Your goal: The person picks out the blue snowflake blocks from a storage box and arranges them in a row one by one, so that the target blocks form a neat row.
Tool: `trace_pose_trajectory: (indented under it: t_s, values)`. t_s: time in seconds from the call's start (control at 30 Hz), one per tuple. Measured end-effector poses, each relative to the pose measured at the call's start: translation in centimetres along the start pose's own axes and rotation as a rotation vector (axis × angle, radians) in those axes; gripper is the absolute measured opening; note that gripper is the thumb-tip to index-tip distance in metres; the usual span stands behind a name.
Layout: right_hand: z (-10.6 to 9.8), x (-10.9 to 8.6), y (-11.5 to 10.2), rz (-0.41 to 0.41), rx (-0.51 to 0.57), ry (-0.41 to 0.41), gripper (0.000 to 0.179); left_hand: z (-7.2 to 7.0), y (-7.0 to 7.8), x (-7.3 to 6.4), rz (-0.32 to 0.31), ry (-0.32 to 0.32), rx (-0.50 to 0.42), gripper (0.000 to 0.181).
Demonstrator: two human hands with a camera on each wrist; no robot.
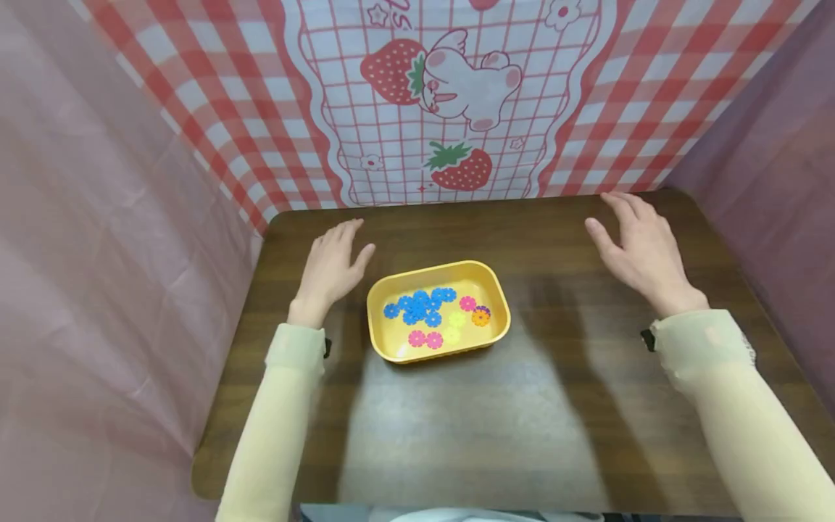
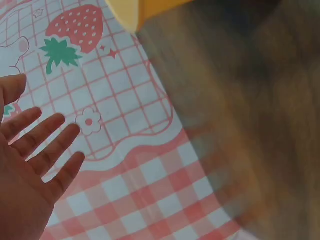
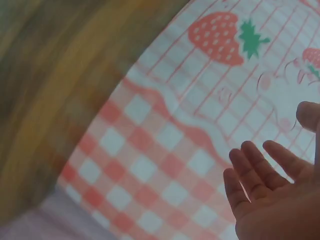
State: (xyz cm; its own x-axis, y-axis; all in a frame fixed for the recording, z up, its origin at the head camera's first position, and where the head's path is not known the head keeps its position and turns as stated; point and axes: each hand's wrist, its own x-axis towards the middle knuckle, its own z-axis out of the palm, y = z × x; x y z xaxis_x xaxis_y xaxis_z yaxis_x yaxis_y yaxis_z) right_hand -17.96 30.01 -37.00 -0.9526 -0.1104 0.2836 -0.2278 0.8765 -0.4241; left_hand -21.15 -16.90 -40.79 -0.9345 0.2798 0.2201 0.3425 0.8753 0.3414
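Note:
A yellow rectangular tray [image 1: 391, 351] stands near the middle of the wooden table. Inside it lie small flower-shaped plastic discs: a cluster of blue discs [image 1: 419, 307], pink discs [image 1: 417, 338], yellow discs [image 1: 457, 319], an orange disc [image 1: 480, 317] and a purple one partly under it. My left hand [image 1: 331, 268] is to the left of the tray, fingers extended, holding nothing. Well to the tray's right, my right hand [image 1: 642, 250] also has its fingers spread and holds nothing. Both wrist views show the fingers apart; a corner of the tray [image 2: 130, 12] shows in the left one.
The brown wooden table [image 1: 470, 428] has rounded corners. Behind it hangs a red-and-white checked cloth [image 1: 248, 94] with strawberry prints. Pinkish curtains [image 1: 98, 254] close off both sides. Dark bands [image 1: 327, 348] are on the wrists.

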Motion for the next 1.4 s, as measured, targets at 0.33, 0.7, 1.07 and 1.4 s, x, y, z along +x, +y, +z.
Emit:
trace_pose_trajectory:
  t_s: [0.33,0.7,1.07,1.4]
  values:
    - [5.8,-0.5,-4.7,-0.068,0.271,0.094,0.044,3.9,0.3,-3.3,-0.019,0.111,-0.163,0.03]
    - [10.4,-1.0,-7.4,-0.052,0.334,-0.04,0.045,7.4,-0.2,-4.9,-0.079,0.077,-0.183,0.02]
    - [14.9,-1.7,-10.3,-0.031,0.372,-0.177,0.046,9.0,-0.4,-5.9,-0.098,0.126,-0.174,0.023]
    - [17.9,-2.6,-11.8,-0.043,0.347,-0.248,0.047,9.0,0.3,-7.6,-0.163,0.169,-0.2,0.026]
